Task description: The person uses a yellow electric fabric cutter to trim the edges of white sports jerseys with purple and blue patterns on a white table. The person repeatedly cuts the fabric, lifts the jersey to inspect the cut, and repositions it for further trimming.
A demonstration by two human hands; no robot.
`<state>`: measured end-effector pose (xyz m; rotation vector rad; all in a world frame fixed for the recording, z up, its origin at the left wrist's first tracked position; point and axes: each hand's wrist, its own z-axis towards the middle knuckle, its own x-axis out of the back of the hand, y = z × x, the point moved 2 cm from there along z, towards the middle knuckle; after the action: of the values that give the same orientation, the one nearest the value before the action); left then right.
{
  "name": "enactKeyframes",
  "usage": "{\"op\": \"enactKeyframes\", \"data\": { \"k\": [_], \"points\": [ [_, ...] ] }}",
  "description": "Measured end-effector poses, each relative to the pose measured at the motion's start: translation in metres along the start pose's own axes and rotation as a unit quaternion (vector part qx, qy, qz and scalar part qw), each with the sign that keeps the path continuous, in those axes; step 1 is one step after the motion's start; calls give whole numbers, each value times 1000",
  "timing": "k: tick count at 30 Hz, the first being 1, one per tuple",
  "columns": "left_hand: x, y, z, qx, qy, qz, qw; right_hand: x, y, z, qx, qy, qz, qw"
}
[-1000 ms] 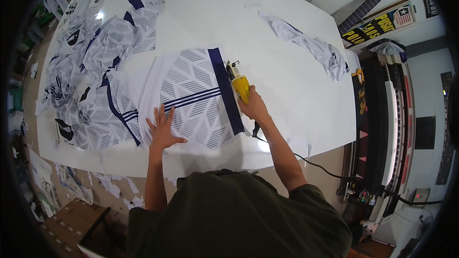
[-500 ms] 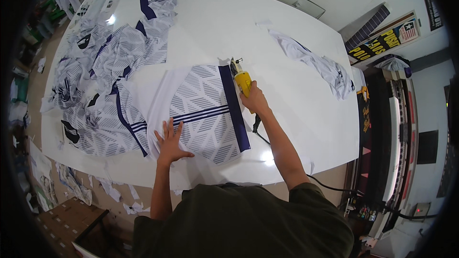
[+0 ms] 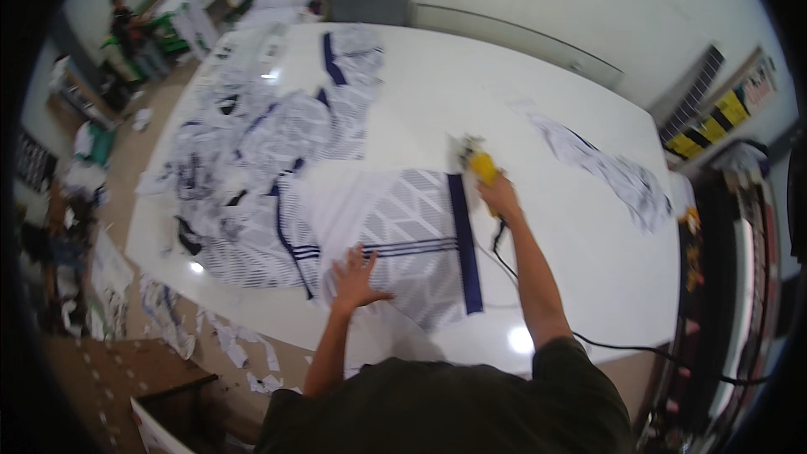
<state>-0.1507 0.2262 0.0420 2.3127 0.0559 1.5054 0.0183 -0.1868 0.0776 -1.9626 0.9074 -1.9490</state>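
A white fabric panel (image 3: 416,223) with grey slanted stripes lies flat in front of me, with three navy stripes across it and a navy band (image 3: 465,244) along its right edge. My left hand (image 3: 355,287) rests on its near part, fingers spread. My right hand (image 3: 502,197) is wrapped round the yellow body of a corded electric fabric cutter (image 3: 482,168). The cutter's metal head is blurred and stands just past the far right corner of the panel, beside the band's far end. A black cord trails from the cutter back along my right forearm.
More striped white and navy pieces (image 3: 286,130) are heaped on the left of the white table (image 3: 429,92). A crumpled white strip (image 3: 601,160) lies at its far right. Fabric scraps (image 3: 235,340) litter the floor at left. Another person (image 3: 130,29) stands at the far left.
The view has swung up and left, showing more of the room. The cutter in my right hand has moved farther from me, past the panel's far edge. My left hand stays on the panel.
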Motion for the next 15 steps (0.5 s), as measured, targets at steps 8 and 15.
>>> {"op": "enactKeyframes", "data": {
  "k": [8,15],
  "points": [
    [46,29,146,266,139,-83,950,49,65,-135,-128,52,241,961],
    [-21,215,138,-357,-60,125,924,134,130,-240,-204,130,277,930]
  ]
}}
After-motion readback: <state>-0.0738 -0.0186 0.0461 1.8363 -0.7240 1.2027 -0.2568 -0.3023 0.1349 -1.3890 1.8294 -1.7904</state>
